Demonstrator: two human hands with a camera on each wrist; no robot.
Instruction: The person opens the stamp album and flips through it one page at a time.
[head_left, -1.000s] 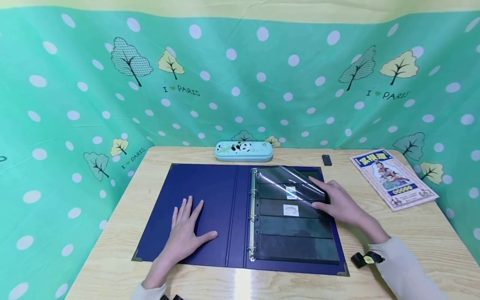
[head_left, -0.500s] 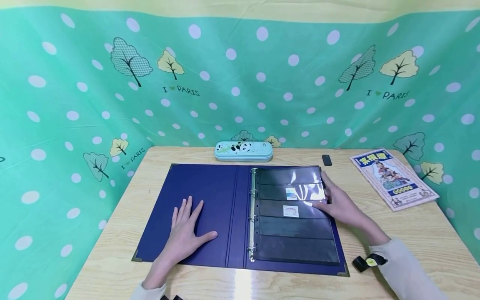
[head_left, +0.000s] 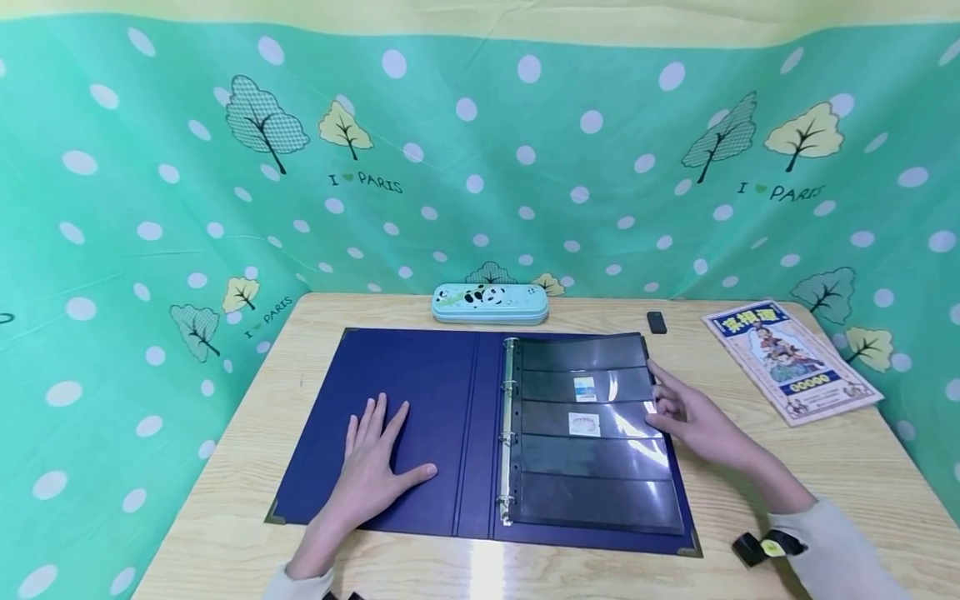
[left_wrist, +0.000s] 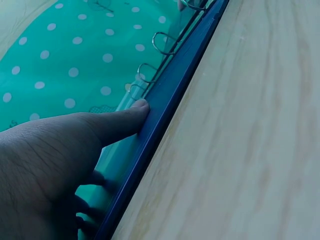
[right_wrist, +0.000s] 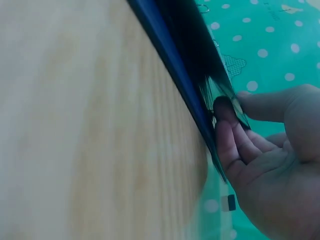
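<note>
A dark blue ring binder (head_left: 405,358) lies spread on the table, its metal rings (head_left: 507,437) along the right of the spine. On its right side are black stamp album pages (head_left: 592,500) with clear strips; the top page bears two small stamps, one blue and white (head_left: 584,388), one pale with a pinkish print (head_left: 583,424). My left hand (head_left: 367,475) rests flat with spread fingers on the left inside cover. At the outer edge of the album page, my right hand (head_left: 693,421) pinches it, thumb (right_wrist: 265,106) above and fingers (right_wrist: 227,145) beneath.
Behind the binder stands a light blue panda pencil case (head_left: 491,303). A small black block (head_left: 656,322) lies to its right. Farther right is a printed booklet (head_left: 791,360). A green dotted cloth (head_left: 480,167) hangs around the back and sides of the wooden table (head_left: 720,567).
The album page's curled upper right corner has come down, so the page lies flatter. My right hand has shifted slightly right to the page's edge. My left hand has stayed in place.
</note>
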